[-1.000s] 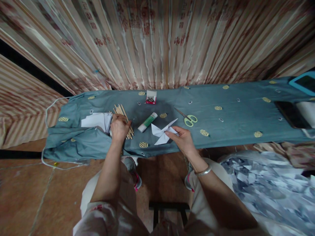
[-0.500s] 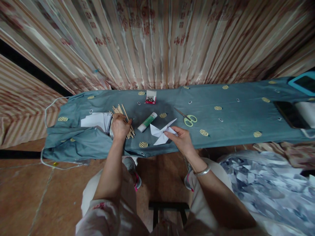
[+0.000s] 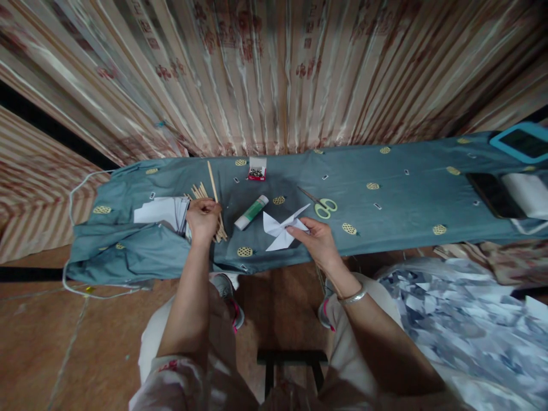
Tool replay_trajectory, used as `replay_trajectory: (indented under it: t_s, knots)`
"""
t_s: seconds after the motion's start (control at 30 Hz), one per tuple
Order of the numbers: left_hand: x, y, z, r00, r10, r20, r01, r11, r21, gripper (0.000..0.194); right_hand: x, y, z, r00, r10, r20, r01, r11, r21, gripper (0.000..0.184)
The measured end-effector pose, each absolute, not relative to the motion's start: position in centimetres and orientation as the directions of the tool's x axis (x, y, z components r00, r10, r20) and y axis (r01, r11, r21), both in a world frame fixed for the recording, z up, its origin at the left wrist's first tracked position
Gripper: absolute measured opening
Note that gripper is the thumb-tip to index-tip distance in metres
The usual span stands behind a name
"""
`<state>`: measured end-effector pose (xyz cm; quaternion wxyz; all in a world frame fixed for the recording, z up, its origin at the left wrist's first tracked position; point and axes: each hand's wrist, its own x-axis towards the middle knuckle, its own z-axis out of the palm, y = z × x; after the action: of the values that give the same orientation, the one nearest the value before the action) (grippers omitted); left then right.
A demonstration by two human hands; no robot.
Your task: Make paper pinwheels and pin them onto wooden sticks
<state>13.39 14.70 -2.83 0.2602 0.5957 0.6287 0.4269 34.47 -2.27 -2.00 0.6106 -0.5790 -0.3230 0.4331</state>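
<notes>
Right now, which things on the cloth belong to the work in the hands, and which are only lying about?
In use:
- left hand lifting one wooden stick from the stick pile
- right hand holding the white paper pinwheel

Lying about:
- glue stick
- scissors
- small box of pins
- white paper sheets
- phone
</notes>
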Motion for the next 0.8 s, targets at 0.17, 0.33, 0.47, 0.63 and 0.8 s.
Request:
replay_trajectory:
  t_s: [0.17,0.33,0.47,0.63,0.8]
  knots:
    - [14.7,10.9,-0.5,-0.045,0.999,-0.001,0.167,0.009,0.986,0.013,34.9,-3.0,-0.9,0.424,0.896,-0.131,-0.231,-0.033,-0.972,0.026]
    - [15.2,5.1,-0.2,0.214,0.974,-0.073,-0.039,0.083,0.996,0.029,35.7,-4.4,-0.6,0.435,0.891,-0.127,-0.230,-0.027,-0.973,0.029]
    - [15.7,0.6,-2.1,0.348,0.886,-0.306,-0.138,0.371,0.918,0.040,35.9,-6.3,-0.3,0.370,0.926,-0.073,-0.102,-0.037,-0.994,0.021]
    - [16.2,-2.4,-5.4,0.420,0.750,-0.510,-0.137,0.609,0.782,0.046,35.7,-8.6,-0.3,0.208,0.978,-0.010,0.202,-0.053,-0.978,0.009]
    - [16.0,-4.0,-7.3,0.434,0.646,-0.628,-0.107,0.729,0.676,0.047,36.0,-9.5,-1.9,0.090,0.988,0.128,0.484,0.069,-0.872,0.014]
